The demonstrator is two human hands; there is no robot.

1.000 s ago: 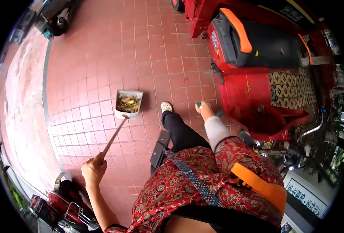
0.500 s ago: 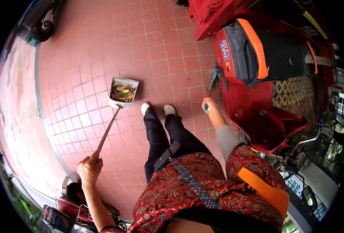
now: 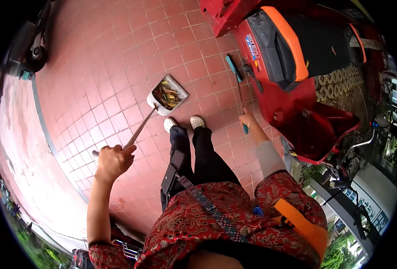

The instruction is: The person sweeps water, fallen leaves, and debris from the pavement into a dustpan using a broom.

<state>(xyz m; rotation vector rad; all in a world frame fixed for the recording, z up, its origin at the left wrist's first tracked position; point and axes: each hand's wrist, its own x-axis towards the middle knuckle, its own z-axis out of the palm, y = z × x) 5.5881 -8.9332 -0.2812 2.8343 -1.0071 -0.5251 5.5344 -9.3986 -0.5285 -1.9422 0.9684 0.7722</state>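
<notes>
My left hand (image 3: pixel 114 162) is closed around the long handle of a dustpan (image 3: pixel 183 93). The pan is white and grey, lies on the tiles just ahead of my feet, and contains brown and yellow dry leaves (image 3: pixel 166 95). On the other side, my right hand (image 3: pixel 248 119) grips the thin stick of a broom (image 3: pixel 233 68). The broom's narrow teal head is near the red vehicle, turned away from the pan. A bit of teal handle shows below my right fist.
A red three-wheeler (image 3: pixel 270 89) with a black, orange-edged seat (image 3: pixel 283 45) stands close on my right. Red tiles (image 3: pixel 108 67) cover the floor. A dark wheeled vehicle (image 3: pixel 37 54) is at the far left, beside a pale paved strip (image 3: pixel 26 121).
The dustpan has moved right and forward, turning toward the broom, with my left hand also shifting forward. The broom head has swung forward and left, away from the red vehicle's side.
</notes>
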